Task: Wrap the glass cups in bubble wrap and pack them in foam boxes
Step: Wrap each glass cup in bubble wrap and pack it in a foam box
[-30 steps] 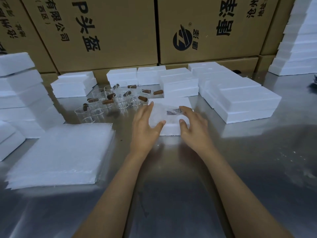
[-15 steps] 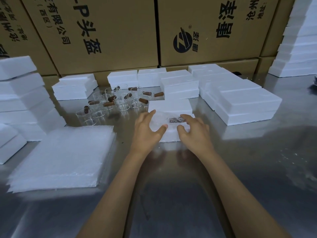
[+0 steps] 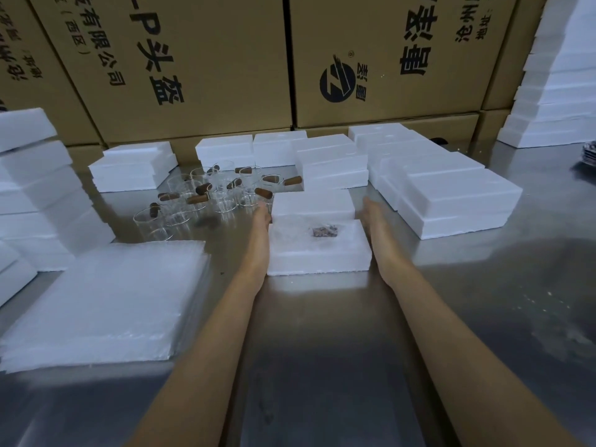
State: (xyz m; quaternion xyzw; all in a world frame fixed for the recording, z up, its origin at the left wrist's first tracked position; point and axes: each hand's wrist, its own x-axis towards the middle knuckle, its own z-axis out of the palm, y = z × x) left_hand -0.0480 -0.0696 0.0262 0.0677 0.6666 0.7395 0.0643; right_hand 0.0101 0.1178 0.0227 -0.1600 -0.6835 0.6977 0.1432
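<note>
Two hands (image 3: 262, 217), one bubble-wrap stack (image 3: 106, 301), two printed cartons (image 3: 387, 59).

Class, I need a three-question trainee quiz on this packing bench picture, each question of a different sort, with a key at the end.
1. True or false: the open foam box between the hands already holds a wrapped bundle.
2. Where does the stack of bubble wrap sheets lie? A) left of the left hand B) right of the right hand C) on the cardboard cartons
3. What colour are the handles on the unwrapped glass cups?

Key: 1 true; 2 A; 3 brown.
</note>
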